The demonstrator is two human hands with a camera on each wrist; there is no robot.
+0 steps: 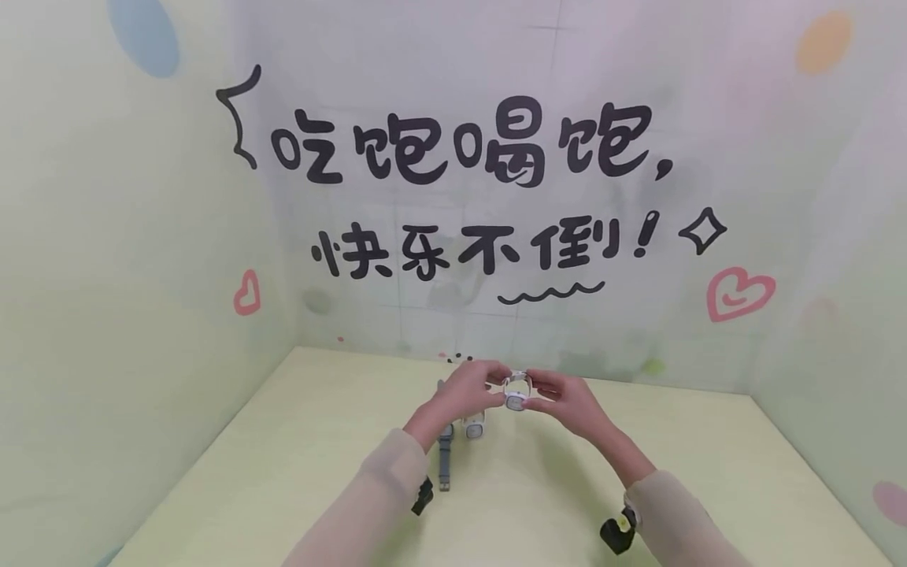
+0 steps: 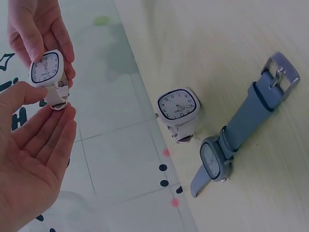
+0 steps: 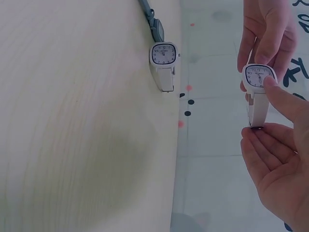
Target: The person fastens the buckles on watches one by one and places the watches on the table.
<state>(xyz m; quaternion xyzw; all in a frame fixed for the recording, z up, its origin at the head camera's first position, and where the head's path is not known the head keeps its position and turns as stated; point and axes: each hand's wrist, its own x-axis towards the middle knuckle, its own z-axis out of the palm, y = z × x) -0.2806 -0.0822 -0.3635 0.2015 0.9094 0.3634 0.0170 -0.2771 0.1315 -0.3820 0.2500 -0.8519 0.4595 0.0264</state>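
Note:
Between both hands a white wristwatch (image 1: 516,402) is held up above the table, its strap forming a loop. My left hand (image 1: 473,391) pinches it from one side, thumb near the case and fingertips at the strap. From the other side my right hand (image 1: 575,403) grips it; in the right wrist view the thumb presses on the edge of the dial and the fingertips touch the strap's end. A second white watch (image 2: 178,106) sits on the table with its strap looped. Beside it a grey-blue watch (image 2: 212,157) lies stretched out, its buckle (image 2: 284,72) at one end.
The pale table (image 1: 340,457) meets a printed back wall (image 1: 453,331) with lettering and side walls to the left and right. Black wrist-worn devices show below the left sleeve (image 1: 383,488) and the right sleeve (image 1: 680,512).

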